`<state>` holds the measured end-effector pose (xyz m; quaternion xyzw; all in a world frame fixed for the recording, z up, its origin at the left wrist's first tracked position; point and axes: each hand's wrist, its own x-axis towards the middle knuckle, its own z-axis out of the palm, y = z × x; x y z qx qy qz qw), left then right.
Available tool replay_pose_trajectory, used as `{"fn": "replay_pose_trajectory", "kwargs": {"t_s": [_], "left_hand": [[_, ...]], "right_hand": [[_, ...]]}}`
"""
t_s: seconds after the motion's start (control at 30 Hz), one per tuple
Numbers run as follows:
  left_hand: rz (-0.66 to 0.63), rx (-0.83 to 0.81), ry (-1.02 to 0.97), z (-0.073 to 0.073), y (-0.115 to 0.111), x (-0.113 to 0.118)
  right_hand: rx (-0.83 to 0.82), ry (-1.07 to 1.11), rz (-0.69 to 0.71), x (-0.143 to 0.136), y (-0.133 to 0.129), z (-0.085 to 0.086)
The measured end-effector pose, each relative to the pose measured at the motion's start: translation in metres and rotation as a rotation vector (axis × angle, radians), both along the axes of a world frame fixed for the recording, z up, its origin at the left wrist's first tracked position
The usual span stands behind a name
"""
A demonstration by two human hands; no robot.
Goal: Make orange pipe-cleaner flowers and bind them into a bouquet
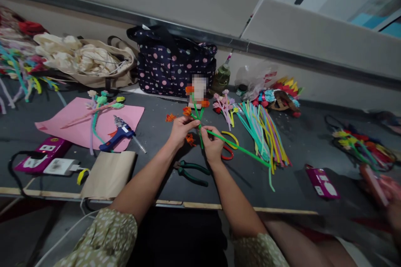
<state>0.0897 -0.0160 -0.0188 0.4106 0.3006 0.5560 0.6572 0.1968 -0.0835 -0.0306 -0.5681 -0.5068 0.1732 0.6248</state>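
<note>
My left hand (181, 130) and right hand (212, 145) pinch the green stems of the pipe-cleaner flower sprig (194, 107) above the dark table (291, 150); light, bendy, easily kinked, so I grip below the orange blooms.

A small bunch of orange pipe-cleaner flowers on green fuzzy stems (194, 110) stands upright above the left hand (181, 130), which pinches the stems together. A long green pipe-cleaner strand (241, 149) runs from the right hand (213, 144) outward to its right, slanting down
</note>
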Motion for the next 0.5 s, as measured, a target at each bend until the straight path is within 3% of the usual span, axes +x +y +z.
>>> {"fn": "replay_pose_trajectory", "kwargs": {"t_s": [0.3,0.5], "left_hand": [[-0.053,0.017,-0.013,-0.0055,0.0015,-0.0015],[0.003,0.026,0.016,-0.0030,0.0021,-0.0015]], "right_hand": [[-0.116,0.614,0.224,-0.0056,0.0080,-0.0031],[-0.117,0.710,0.288,-0.0056,0.0093,0.0007]]}}
